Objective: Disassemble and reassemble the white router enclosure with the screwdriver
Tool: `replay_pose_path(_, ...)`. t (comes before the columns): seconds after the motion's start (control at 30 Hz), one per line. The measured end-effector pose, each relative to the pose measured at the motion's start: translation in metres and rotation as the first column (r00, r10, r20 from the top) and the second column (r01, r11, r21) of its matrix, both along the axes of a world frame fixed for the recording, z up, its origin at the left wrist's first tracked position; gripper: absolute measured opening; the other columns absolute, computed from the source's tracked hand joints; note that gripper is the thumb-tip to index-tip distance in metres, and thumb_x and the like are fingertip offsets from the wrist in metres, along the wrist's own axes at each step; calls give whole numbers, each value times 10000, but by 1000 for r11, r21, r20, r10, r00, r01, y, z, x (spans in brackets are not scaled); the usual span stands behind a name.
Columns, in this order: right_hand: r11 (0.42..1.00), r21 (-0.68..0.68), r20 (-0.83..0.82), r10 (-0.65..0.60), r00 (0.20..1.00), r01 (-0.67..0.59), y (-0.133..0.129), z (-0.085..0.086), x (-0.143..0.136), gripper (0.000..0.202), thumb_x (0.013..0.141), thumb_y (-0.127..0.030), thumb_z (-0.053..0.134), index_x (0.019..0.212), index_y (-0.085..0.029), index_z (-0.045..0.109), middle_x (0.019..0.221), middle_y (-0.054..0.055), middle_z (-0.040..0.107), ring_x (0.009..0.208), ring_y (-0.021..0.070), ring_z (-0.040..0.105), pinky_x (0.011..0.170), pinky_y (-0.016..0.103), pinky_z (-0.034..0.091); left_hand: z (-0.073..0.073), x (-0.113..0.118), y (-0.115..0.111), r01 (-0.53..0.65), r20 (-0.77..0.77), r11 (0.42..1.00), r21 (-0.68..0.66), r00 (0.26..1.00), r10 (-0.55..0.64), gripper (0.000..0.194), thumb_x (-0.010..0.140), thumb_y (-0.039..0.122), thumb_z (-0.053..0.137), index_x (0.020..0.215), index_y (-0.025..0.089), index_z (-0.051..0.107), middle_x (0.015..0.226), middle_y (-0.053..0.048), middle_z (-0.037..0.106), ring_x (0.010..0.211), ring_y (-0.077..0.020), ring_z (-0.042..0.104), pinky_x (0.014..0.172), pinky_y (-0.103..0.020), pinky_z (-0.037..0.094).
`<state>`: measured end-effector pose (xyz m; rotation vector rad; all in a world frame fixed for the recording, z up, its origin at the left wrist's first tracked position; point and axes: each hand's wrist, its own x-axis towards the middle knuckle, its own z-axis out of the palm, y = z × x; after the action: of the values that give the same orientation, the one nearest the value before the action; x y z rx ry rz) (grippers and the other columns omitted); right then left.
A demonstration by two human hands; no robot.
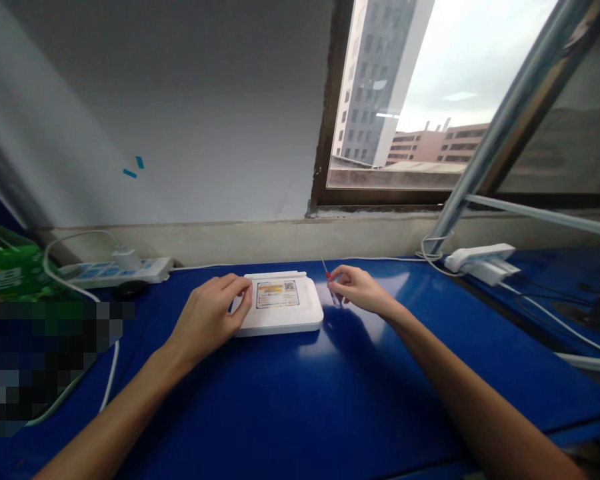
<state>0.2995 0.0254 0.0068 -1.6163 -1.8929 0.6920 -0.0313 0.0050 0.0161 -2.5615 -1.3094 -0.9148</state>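
A flat white plastic case [307, 313] lies on the blue table, with a printed label [277, 294] bearing a QR code on its top. My left hand [217, 307] is at the case's left side, its thumb and fingers curled over that edge and gripping it. Just right of the case, my right hand [357, 288] pinches a small screwdriver [329, 275] with a red part on its handle. The screwdriver's thin shaft points up and away from me, apart from the case. My fingers hide part of its handle.
Behind my left hand sits a white power strip [155, 269] with a plugged-in charger and cable. A dark round object [131, 289] lies before it. Green bottles [10, 267] stand far left. Another white power strip [483, 260] is at the right, near a metal pole [473, 180].
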Motion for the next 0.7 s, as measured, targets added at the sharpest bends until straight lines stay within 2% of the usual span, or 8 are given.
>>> replay_pose_path(0.07,996,61,-138,76,987,-68,-4,4,-8,201,939,-349,549,1058,-187,563,740,10,687,628,155,695,579,263,548,0,4,-3,55,82,998,-42,995,-51,261,1010,341,459,999,191,673,984,-65,725,870,-227,666,794,-346,503)
replay_pose_path(0.13,974,136,-342,219,914,-183,-11,7,-19,271,951,-417,571,1101,-193,543,780,-2,648,628,160,696,559,280,562,-1,10,-5,117,203,988,-105,975,-94,256,1008,361,495,993,196,690,967,-53,731,852,-211,668,784,-326,508)
replay_pose_path(0.2,954,168,-427,298,854,-248,-22,11,-33,314,934,-450,622,1120,-204,559,848,0,631,616,155,698,524,278,567,-1,17,-8,174,358,965,-198,929,-94,262,996,398,539,998,207,718,954,-41,746,837,-200,677,775,-307,519)
replay_pose_path(0.33,917,186,-265,392,881,-352,-41,17,-54,258,944,-407,645,1115,-214,647,705,-25,621,571,143,681,505,244,541,-2,29,-12,331,552,860,-389,831,-70,276,964,437,606,1069,234,761,1006,-36,770,881,-204,696,777,-298,539)
replay_pose_path(0.4,893,238,-162,424,891,-381,-47,18,-59,225,958,-375,634,1117,-224,684,715,-14,648,582,132,669,530,238,532,-1,31,-14,426,597,795,-431,796,-103,258,953,422,629,1065,238,772,1031,-39,771,914,-210,695,800,-303,541)
replay_pose_path(0.5,851,337,-54,445,894,-404,-50,17,-62,202,956,-323,646,1132,-249,712,786,-2,684,625,118,641,588,234,525,-2,33,-14,519,674,723,-457,732,-100,231,935,409,663,956,216,789,957,-42,773,876,-200,692,778,-287,536)
replay_pose_path(0.6,818,393,5,456,890,-421,-51,17,-64,208,939,-291,672,1140,-263,719,790,-7,684,657,120,624,626,235,514,-4,34,-14,537,723,706,-462,689,-51,257,915,424,690,844,195,784,843,-36,762,784,-175,673,708,-257,512)
replay_pose_path(0.7,807,415,23,453,891,-421,-50,17,-65,199,929,-283,687,1119,-236,723,760,-6,672,646,122,611,625,239,504,-4,35,-14,514,736,721,-464,677,-9,288,897,443,707,798,180,770,772,-30,741,695,-149,630,629,-235,471)
